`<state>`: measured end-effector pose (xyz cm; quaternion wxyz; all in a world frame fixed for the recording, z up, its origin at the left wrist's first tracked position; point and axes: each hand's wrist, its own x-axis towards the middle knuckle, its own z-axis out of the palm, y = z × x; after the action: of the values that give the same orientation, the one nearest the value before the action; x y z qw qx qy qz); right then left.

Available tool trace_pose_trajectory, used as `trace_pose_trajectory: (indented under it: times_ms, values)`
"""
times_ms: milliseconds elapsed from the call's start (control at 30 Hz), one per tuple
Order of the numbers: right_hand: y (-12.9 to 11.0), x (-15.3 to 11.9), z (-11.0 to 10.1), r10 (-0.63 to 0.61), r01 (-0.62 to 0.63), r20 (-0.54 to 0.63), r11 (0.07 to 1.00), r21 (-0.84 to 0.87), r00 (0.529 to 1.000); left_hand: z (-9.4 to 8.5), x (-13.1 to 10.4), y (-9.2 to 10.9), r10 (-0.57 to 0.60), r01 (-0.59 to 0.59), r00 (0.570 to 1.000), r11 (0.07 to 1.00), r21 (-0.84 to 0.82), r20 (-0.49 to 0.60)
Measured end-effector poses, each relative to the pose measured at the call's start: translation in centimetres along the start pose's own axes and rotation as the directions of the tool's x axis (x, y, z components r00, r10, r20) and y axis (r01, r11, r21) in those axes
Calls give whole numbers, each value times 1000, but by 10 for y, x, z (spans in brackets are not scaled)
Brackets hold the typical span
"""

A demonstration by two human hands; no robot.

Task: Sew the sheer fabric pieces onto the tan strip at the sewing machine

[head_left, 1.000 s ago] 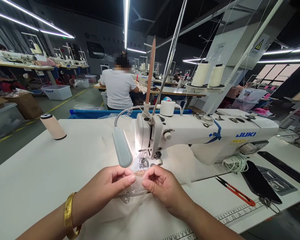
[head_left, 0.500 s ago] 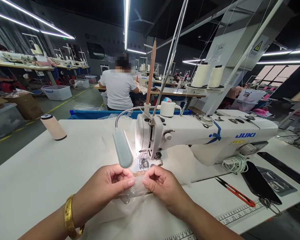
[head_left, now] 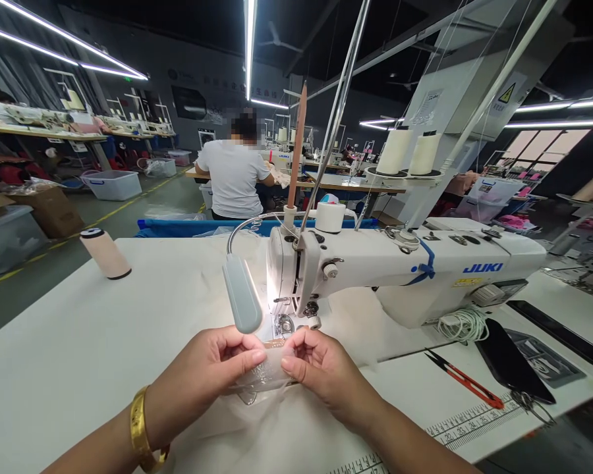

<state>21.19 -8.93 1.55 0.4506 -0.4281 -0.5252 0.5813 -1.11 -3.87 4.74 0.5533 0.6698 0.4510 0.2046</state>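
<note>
1. Pinching the near-white sheer fabric (head_left: pixel 264 376) between thumb and forefinger, our left hand (head_left: pixel 222 362) grips one side; a gold bangle (head_left: pixel 141 428) circles the wrist.
2. Our right hand (head_left: pixel 321 372) grips the same fabric likewise, its fingertips near those of the left. A brownish strip (head_left: pixel 275 343) shows between them.
3. We note the fabric's position: held directly in front of the presser foot (head_left: pixel 284 324) of the white sewing machine (head_left: pixel 356 263), with loose folds spreading towards us over the worktop (head_left: pixel 54 355). Whether its far edge lies under the foot, we cannot tell.
4. Above the left fingertips we see a grey lamp (head_left: pixel 242 296) on a curved metal neck, lighting the needle area.
5. To the right we find red-handled snips (head_left: pixel 467 378), a black phone-like slab (head_left: pixel 516 362) and, against the machine's base, a coil of pale cord (head_left: pixel 462 324). A printed ruler scale (head_left: pixel 454 421) runs along the near edge.
6. At the far left we see a peach thread cone (head_left: pixel 106 255), tilted in our view; beyond the worktop, a person in a white shirt (head_left: pixel 232 174) has their back to us.
</note>
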Motion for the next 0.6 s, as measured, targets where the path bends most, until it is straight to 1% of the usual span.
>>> trace_pose_trajectory:
  times_ms: [433, 600]
  values:
    - [2, 1, 0, -49, 48, -42, 999, -21, 998, 2, 2, -1, -20, 22, 1000, 996, -85, 22]
    - [4, 0, -1, -60, 58, -52, 998, -37, 997, 2, -1, 7, -46, 47, 999, 995, -84, 14]
